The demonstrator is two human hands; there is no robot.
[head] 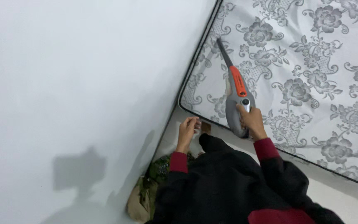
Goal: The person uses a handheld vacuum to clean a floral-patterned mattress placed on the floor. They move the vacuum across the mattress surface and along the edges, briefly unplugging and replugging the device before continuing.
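My right hand (251,120) grips the handle of a grey and orange handheld vacuum (236,93). Its thin dark nozzle (223,52) points along the mattress edge by the wall. The mattress (311,74) is white with a grey flower pattern and a dark piped border. My left hand (187,130) hangs over the narrow gap beside the mattress corner, fingers curled, with something small and pale at its fingertips that I cannot make out. Both sleeves are dark red cuffs under black cloth.
A plain white wall (83,83) fills the left half and runs close along the mattress edge. A small brown object (206,127) lies near the mattress corner. Green patterned cloth (152,178) lies on the floor by the wall below my left arm.
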